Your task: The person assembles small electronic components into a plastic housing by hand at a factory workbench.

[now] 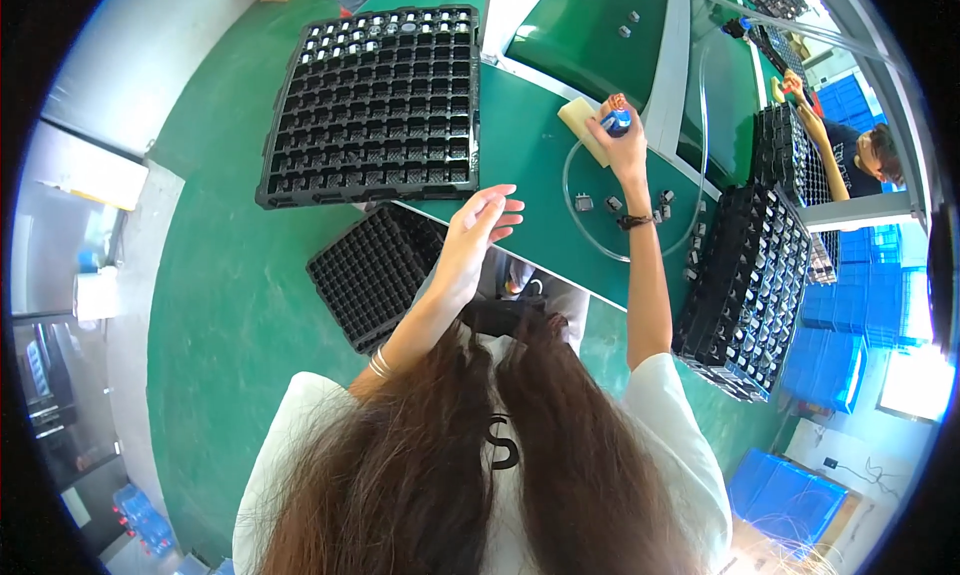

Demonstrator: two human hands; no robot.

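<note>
right hand (627, 153) is holding a small blue piece (619, 122) over the table (525, 145), fingers wrapped round it, beside a cream block (582, 130). piece is probably handling light and stiff; gripping its body is looking safest. left hand (468, 237) is hovering, fingers loosely parted, holding nothing visible.

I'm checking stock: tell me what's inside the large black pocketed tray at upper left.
Small silvery parts sit in the far rows of the black pocketed tray; pocket bottoms beneath them are covered.
</note>
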